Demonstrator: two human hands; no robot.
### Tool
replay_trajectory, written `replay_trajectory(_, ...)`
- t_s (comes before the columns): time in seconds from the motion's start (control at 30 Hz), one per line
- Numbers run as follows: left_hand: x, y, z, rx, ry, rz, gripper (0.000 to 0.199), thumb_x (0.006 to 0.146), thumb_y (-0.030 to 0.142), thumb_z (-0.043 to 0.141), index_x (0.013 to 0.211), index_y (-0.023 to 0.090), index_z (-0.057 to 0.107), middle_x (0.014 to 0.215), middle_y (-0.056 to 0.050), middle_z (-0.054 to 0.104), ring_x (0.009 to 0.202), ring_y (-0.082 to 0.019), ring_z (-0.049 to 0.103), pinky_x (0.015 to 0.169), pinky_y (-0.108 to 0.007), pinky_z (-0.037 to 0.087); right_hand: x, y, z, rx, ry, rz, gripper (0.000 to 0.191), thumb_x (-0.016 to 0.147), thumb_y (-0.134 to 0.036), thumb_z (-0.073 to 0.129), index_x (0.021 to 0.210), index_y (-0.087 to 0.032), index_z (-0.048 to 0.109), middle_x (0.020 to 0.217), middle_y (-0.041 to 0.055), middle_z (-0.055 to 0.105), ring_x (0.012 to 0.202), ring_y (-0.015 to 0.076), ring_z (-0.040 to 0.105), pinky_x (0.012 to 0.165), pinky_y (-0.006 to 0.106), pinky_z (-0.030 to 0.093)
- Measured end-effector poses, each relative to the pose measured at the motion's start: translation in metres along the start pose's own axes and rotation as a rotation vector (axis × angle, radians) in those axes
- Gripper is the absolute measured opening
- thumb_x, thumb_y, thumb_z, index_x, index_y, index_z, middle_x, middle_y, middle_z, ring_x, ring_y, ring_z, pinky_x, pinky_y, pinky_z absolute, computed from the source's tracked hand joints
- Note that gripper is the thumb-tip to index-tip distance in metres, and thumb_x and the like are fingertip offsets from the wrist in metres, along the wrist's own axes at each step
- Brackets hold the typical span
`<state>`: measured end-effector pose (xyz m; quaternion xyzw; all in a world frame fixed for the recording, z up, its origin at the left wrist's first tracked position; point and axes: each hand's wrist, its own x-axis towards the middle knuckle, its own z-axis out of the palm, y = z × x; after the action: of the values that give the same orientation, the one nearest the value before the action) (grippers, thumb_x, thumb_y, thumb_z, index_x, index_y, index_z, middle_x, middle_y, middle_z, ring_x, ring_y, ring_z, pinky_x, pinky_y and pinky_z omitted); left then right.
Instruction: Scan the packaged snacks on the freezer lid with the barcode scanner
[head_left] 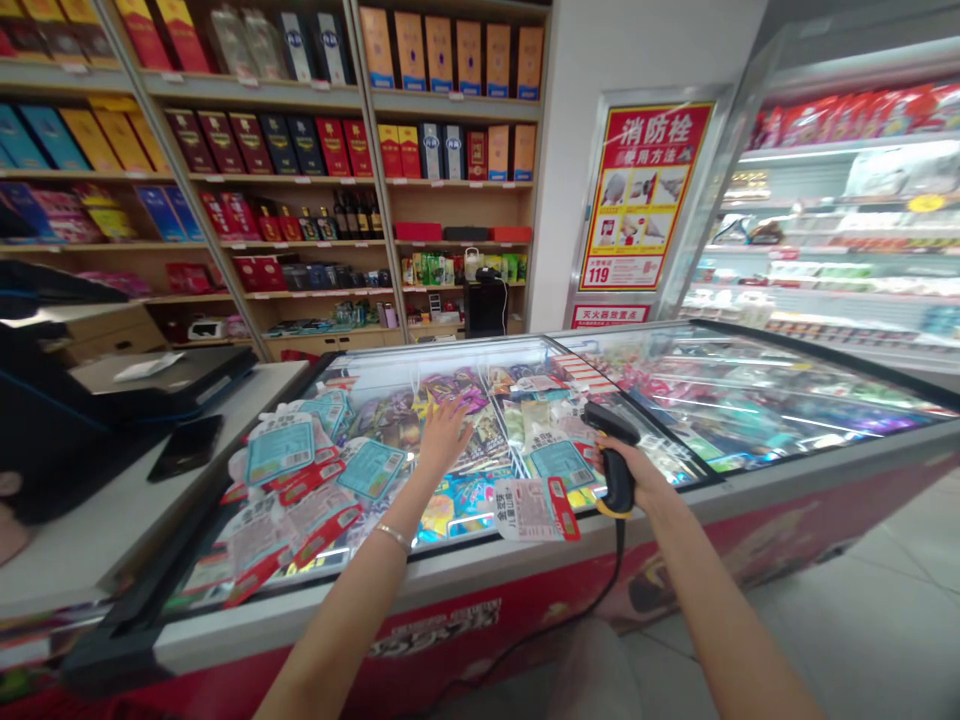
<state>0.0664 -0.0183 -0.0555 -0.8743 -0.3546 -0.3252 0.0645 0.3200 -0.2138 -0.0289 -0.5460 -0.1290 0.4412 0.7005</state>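
Note:
In my right hand (pixel 637 470) is a black barcode scanner (pixel 618 472), its cord running down past the freezer's front. My left hand (pixel 444 435) is stretched over the glass lid with its fingers spread and nothing in it. Whether it touches the glass I cannot tell. A heap of flat snack packets (pixel 281 450), white with red or teal labels, lies on the lid to the left of that hand. Nearer the scanner are a teal-labelled packet (pixel 562 462) and a red-edged packet (pixel 536 508) at the front edge. Frozen goods show through the glass.
The chest freezer (pixel 712 490) spans the front, its right half under glass too. At left stands a counter (pixel 97 540) with a black phone (pixel 186 447) and a dark machine (pixel 45 400). Part of another person's hand (pixel 11 520) shows there. Shelves of boxes (pixel 292 145) line the back.

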Motion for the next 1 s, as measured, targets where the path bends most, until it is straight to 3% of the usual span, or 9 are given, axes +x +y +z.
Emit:
replay_trajectory(0.27,-0.006,0.002,0.004,0.0,-0.047,-0.033,0.033,0.089,0.03,0.044,0.119,0.022,0.056,0.135,-0.008,0.051,0.129,-0.025,0.041,0.111,-0.05,0.025,-0.003,0.002,0.009,-0.011,-0.004,-0.015,0.011,0.078,-0.006,0.061,0.068,-0.009,0.063,0.051,0.0054,0.063,0.042,0.0113,0.059,0.044,0.018,0.053)
replay_trajectory(0.37,-0.003,0.012,-0.001,-0.052,-0.088,-0.024,0.03,0.089,0.03,0.045,0.115,0.021,0.058,0.126,-0.009,0.058,0.12,-0.024,0.049,0.106,-0.044,0.032,-0.004,0.001,0.007,-0.03,-0.012,-0.023,0.011,0.078,-0.006,0.061,0.068,-0.01,0.063,0.051,0.0053,0.063,0.042,0.0112,0.059,0.043,0.018,0.052)
replay_trajectory(0.53,0.002,0.047,-0.02,-0.139,-0.32,-0.062,0.036,0.086,0.047,0.046,0.098,0.018,0.063,0.103,-0.01,0.065,0.1,-0.023,0.059,0.087,-0.034,0.045,-0.009,-0.007,0.003,-0.071,-0.016,-0.03,0.008,0.077,-0.008,0.062,0.069,-0.01,0.063,0.05,0.0044,0.063,0.041,0.011,0.058,0.041,0.018,0.051)
replay_trajectory(0.63,-0.001,0.069,-0.028,-0.109,-0.562,-0.066,0.056,0.071,0.064,0.056,0.099,0.017,0.064,0.108,-0.013,0.062,0.101,-0.028,0.058,0.082,-0.035,0.046,-0.011,-0.01,0.0,-0.082,0.014,-0.023,0.006,0.075,-0.008,0.063,0.07,-0.011,0.063,0.05,0.0046,0.063,0.04,0.0112,0.057,0.041,0.018,0.051)
replay_trajectory(0.73,-0.007,0.081,-0.027,-0.07,-0.744,0.005,0.069,0.055,0.066,0.068,0.103,0.016,0.064,0.114,-0.015,0.059,0.105,-0.031,0.055,0.082,-0.035,0.046,-0.011,-0.009,-0.006,-0.076,0.009,-0.018,0.007,0.073,-0.007,0.066,0.068,-0.011,0.063,0.05,0.0043,0.062,0.04,0.0108,0.057,0.043,0.018,0.052)
replay_trajectory(0.9,-0.009,0.086,-0.022,-0.147,-0.84,0.0,0.066,0.049,0.057,0.076,0.098,0.015,0.065,0.108,-0.013,0.063,0.096,-0.027,0.059,0.075,-0.029,0.046,-0.003,0.0,-0.018,-0.068,-0.006,-0.013,0.01,0.073,-0.009,0.066,0.064,-0.01,0.062,0.05,0.0042,0.062,0.042,0.0109,0.058,0.043,0.018,0.051)
replay_trajectory(1.0,-0.005,0.082,-0.022,-0.33,-0.904,-0.005,0.06,0.047,0.053,0.078,0.093,0.017,0.066,0.096,-0.008,0.067,0.084,-0.024,0.062,0.066,-0.026,0.044,0.002,0.003,-0.019,-0.078,-0.003,-0.003,0.009,0.075,-0.011,0.065,0.067,-0.011,0.062,0.052,0.0042,0.063,0.043,0.011,0.059,0.043,0.018,0.051)
